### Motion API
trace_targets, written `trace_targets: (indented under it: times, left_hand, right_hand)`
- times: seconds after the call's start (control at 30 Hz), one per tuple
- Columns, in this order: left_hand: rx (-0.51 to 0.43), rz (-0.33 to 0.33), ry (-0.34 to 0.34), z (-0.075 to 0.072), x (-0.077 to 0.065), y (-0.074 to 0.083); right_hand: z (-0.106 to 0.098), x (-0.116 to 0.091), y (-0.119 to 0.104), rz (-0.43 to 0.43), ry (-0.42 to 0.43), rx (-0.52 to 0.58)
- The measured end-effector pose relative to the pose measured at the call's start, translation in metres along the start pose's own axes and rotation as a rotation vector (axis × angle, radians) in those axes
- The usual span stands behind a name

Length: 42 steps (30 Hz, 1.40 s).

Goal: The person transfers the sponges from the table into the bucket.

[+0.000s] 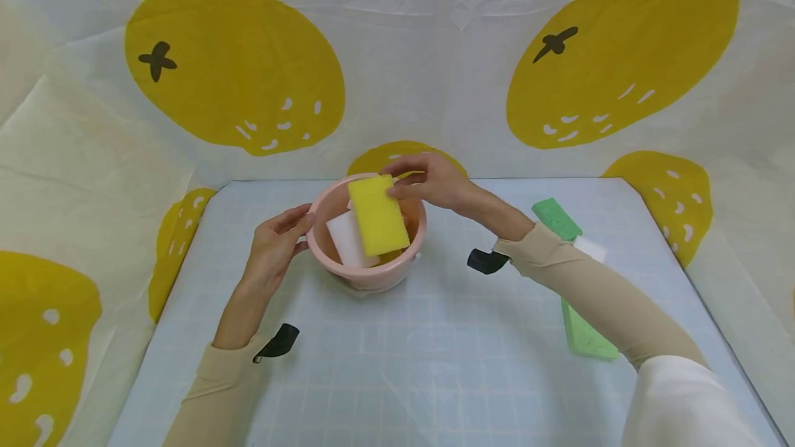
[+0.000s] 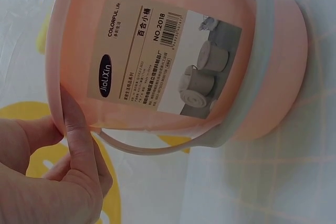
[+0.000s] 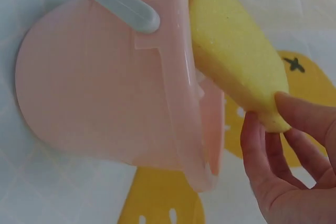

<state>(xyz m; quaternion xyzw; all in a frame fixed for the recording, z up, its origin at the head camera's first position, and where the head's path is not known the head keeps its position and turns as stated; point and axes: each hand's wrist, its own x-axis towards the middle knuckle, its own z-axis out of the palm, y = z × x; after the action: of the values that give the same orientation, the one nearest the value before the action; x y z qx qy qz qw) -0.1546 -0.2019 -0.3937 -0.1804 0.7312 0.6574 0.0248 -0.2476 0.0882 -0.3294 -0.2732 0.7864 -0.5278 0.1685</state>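
Observation:
A pink bucket [image 1: 366,277] stands towards the back of the table. My left hand [image 1: 273,243] pinches its rim on the left side, thumb and fingers on either side of the wall in the left wrist view. At the top right corner of a yellow sponge [image 1: 377,216], my right hand [image 1: 435,181] pinches it between thumb and fingers. The sponge is tilted, its lower part inside the bucket mouth and its upper end above the rim. Under it in the bucket lies a white sponge [image 1: 349,239], partly covered; other contents are mostly hidden.
Right of the bucket lie a green sponge [image 1: 556,219], a white piece [image 1: 589,248] and a larger green sponge [image 1: 586,333], partly behind my right sleeve. A printed cloth [image 1: 422,74] rises behind the table. The bucket's handle [image 2: 152,148] hangs down its side.

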Motion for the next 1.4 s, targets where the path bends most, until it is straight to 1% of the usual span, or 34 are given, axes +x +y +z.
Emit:
trace_targets:
  times: [0.07,0.17,0.3,0.43,0.57,0.67,0.83,1.07,1.27,1.4]
  left_hand:
    - [0.001,-0.001,0.001,0.001,0.000,0.000]
    - [0.009,-0.008,0.012,0.002,-0.001,0.001]
    - [0.014,-0.015,0.019,0.003,-0.001,0.002]
    - [0.003,-0.016,0.011,0.003,-0.001,0.002]
    - [0.006,-0.022,0.020,0.005,-0.001,0.001]
    - [0.007,-0.027,0.026,0.005,-0.001,0.001]
    - [0.006,-0.025,0.020,0.003,-0.003,0.002]
    - [0.013,-0.035,0.034,0.003,-0.003,0.003]
    - [0.010,-0.038,0.038,0.004,-0.002,0.002]
    - [0.001,-0.041,0.031,0.003,-0.002,0.002]
  right_hand:
    - [0.004,0.003,0.002,-0.018,-0.012,-0.053]
    - [0.010,0.006,0.004,-0.045,-0.042,-0.101]
    - [0.017,0.008,0.005,-0.058,-0.083,-0.120]
    - [0.024,0.009,0.008,-0.102,-0.126,-0.152]
    - [0.030,0.010,0.011,-0.143,-0.149,-0.171]
    - [0.032,0.010,0.011,-0.145,-0.148,-0.199]
    - [0.033,0.009,0.009,-0.126,-0.132,-0.245]
    - [0.028,0.001,0.008,-0.109,-0.094,-0.286]
    - [0.017,-0.007,0.007,-0.113,-0.047,-0.273]
    - [0.007,-0.013,0.009,-0.085,-0.017,-0.253]
